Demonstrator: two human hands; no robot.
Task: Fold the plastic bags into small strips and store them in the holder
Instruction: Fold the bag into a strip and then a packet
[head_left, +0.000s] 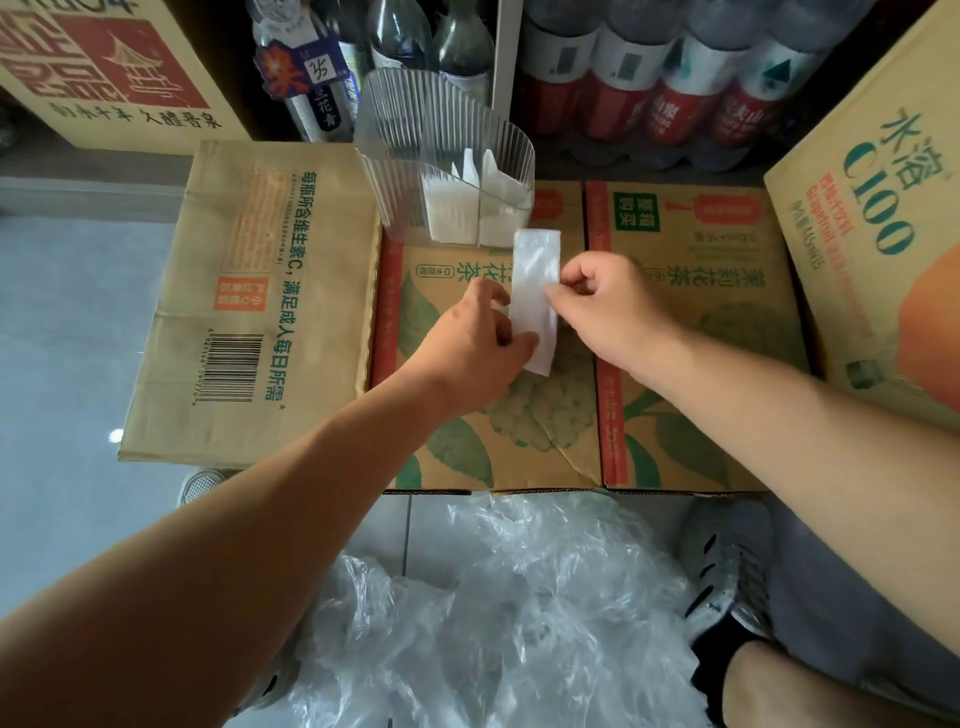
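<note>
A white plastic bag folded into a narrow strip (536, 280) lies lengthwise on the cardboard box top (561, 431). My left hand (475, 348) pinches its near left edge with thumb and fingers. My right hand (605, 301) pinches the strip's right edge at mid-length with curled fingers. Just beyond the strip stands a clear ribbed plastic holder (447, 150) with a divider; several folded white strips stand inside it. A heap of loose clear plastic bags (519, 613) lies on the floor between my legs.
A flattened carton (249, 301) lies at the left, a tall carton (883, 234) at the right. Bottles (649, 78) are packed behind the holder. My shoe (727, 566) rests on the tiled floor near the bags.
</note>
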